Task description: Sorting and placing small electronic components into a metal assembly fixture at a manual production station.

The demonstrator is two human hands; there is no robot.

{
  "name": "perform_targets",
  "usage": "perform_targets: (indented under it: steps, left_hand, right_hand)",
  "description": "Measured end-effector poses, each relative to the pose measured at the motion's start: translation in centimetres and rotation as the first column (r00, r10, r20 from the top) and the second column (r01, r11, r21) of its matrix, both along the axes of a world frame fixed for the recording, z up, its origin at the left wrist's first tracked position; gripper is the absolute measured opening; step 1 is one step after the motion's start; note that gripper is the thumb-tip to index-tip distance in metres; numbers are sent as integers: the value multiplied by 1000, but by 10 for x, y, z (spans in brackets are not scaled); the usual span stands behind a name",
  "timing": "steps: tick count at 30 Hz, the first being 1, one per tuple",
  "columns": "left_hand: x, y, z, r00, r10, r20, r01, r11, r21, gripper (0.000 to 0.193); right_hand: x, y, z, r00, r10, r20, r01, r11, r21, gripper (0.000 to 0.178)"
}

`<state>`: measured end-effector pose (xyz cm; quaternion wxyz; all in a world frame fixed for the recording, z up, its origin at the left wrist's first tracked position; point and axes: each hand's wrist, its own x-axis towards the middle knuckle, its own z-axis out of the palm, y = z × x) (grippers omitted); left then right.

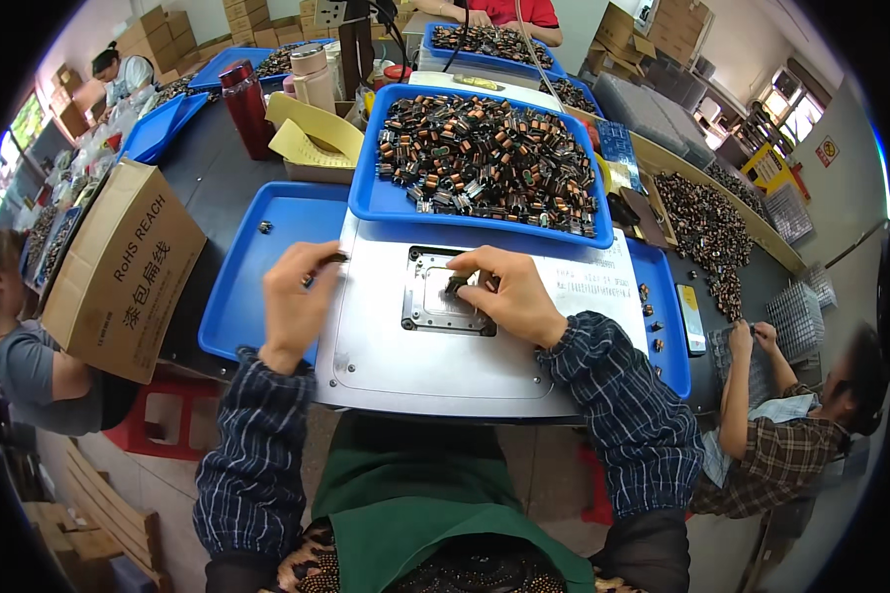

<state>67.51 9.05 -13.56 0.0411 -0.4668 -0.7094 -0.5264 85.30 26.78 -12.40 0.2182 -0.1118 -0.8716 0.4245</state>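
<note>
My right hand [512, 294] pinches a small dark coil component [457, 284] between thumb and fingers, over the square metal fixture [427, 318] set in a silver machine plate [396, 361]. To its left, my left hand [302, 301] is raised above the edge of a blue tray [229, 296]. Its thumb and forefinger close around a small dark piece at their tips, too small to make out. Beyond both hands, a larger blue tray [358, 188] holds a heap of copper-wound coils [485, 158].
A cardboard box [133, 277] stands at left, a red bottle [247, 111] and beige bottle [312, 77] behind. A blue tray [674, 368] with several coils lies at right, beside a phone [691, 318] and a coil pile [702, 222]. Co-workers sit on both sides.
</note>
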Motion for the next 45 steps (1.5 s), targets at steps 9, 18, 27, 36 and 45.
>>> perform_targets:
  steps: [9, 18, 27, 36, 45]
  left_hand:
    - [-36, 17, -7, 985, 101, -137, -104, 994, -16, 19]
    - [-49, 107, 8, 718, 18, -696, -129, 986, -108, 20]
    - [-45, 115, 21, 817, -160, -554, -158, 862, -481, 23]
    - [-46, 121, 15, 846, -167, -507, 4, 952, -306, 14]
    - [-4, 87, 16, 950, -276, 148, 276, 961, 21, 23]
  right_hand:
    - [-3, -2, -9, 990, 98, -96, -70, 963, 260, 18]
    - [-7, 1, -6, 992, 123, -15, -106, 908, 405, 15]
    - [-5, 13, 6, 996, 19, -83, -24, 998, -60, 15]
    - [31, 115, 16, 875, -480, -69, 416, 815, -404, 22]
    - [27, 125, 12, 802, -589, 102, 511, 764, 395, 38]
